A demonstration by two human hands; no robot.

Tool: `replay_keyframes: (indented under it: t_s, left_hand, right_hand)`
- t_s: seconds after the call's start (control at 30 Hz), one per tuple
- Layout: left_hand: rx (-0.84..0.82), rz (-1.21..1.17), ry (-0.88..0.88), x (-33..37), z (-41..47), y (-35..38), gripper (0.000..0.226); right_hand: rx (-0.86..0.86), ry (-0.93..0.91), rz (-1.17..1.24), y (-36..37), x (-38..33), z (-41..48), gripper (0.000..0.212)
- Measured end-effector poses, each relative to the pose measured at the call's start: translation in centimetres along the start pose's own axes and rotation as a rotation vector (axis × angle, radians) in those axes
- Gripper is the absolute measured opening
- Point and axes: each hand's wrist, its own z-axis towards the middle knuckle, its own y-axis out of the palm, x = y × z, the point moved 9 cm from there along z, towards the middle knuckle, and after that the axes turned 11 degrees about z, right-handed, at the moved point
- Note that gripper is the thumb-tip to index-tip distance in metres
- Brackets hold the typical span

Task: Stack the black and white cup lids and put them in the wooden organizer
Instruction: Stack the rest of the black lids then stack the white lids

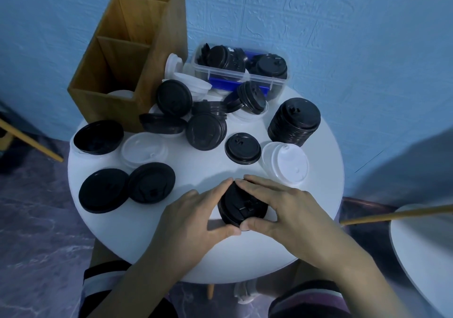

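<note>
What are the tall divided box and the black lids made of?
The divided box looks like wood: brown, visible grain, matte. The black lids are likely thin moulded plastic: smooth, faint sheen, ridged rims.

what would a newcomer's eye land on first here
The left hand and right hand grip a small stack of black lids near the front of the white table. Behind, loose lids lie scattered, with a taller black stack at right and the wooden organizer back left.
</note>
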Motion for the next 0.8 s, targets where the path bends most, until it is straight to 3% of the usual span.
replay_keyframes:
  t_s: [0.23, 0.4, 0.5, 0.67, 0.8]
  left_hand:
    - [0.034, 0.012, -0.009, -0.4, -0.1, 0.2, 0.083]
    - [0.029, -0.016, -0.013, -0.3, -0.1, 0.4, 0.086]
    - [0.018, -0.05, -0.023, -0.6, -0.1, 0.6, 0.083]
    - [0.02, -0.236, -0.05, -0.9, -0.3, 0.1, 0.088]
    - [0.052, -0.252, -0.055, -1.0, -0.1, -0.3, 0.081]
  right_hand:
    - [0.051, -0.057, -0.088, 0.5, -0.5, 0.0, 0.075]
    - [0.164, 0.024, 0.119, 0.3, 1.9, -0.4, 0.079]
    - [0.228, 0.068, 0.269, 0.2, 3.0, -0.6, 0.07]
    - [0.205, 0.077, 0.305, 0.6, 3.4, -0.1, 0.067]
    - [0.083, 0.073, 0.326, 1.3, 3.2, 0.9, 0.071]
